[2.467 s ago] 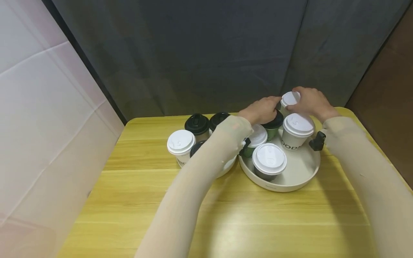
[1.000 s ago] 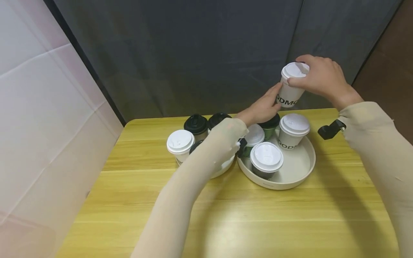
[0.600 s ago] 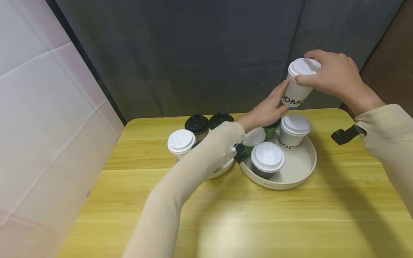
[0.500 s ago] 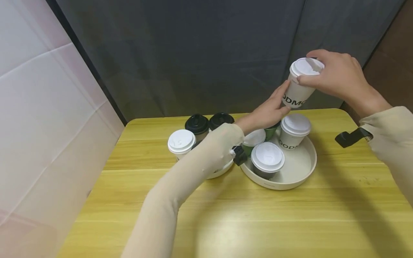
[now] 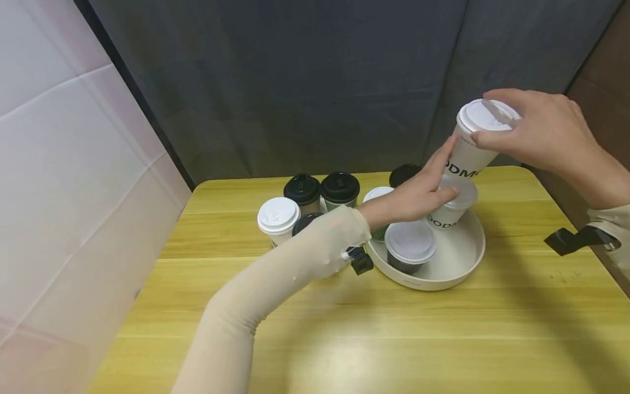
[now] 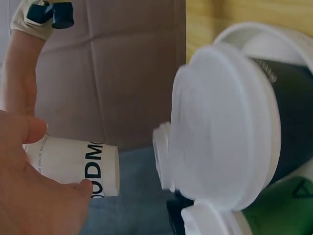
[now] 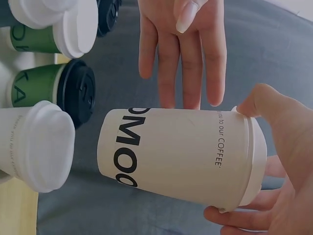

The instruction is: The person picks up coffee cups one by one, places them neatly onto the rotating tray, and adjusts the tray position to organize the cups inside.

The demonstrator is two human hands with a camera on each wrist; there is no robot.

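My right hand (image 5: 551, 128) grips a white paper coffee cup (image 5: 470, 153) at its white lid, thumb on the near side and fingers round the far side. The cup is held up, leaning a little, and overlaps a white-lidded cup (image 5: 460, 200) behind its base. My left hand (image 5: 418, 194) has its fingers straight, fingertips right at the cup's left side; the right wrist view shows the left hand (image 7: 183, 54) with fingers extended beside the cup (image 7: 181, 154). Below is a round cream tray (image 5: 458, 265) with several lidded cups, among them a dark one (image 5: 410, 246) with a white lid.
Left of the tray stands another group of lidded cups: a white-lidded cup (image 5: 278, 219) and black-lidded ones (image 5: 339, 189). My left sleeve (image 5: 290, 273) hides part of that group. A grey curtain (image 5: 295, 87) hangs behind the wooden table (image 5: 344, 339).
My right hand has lifted the coffee cup from the back of the tray, then carried it right and slightly down. My left hand has followed to the right, its fingers straightening along the cup.
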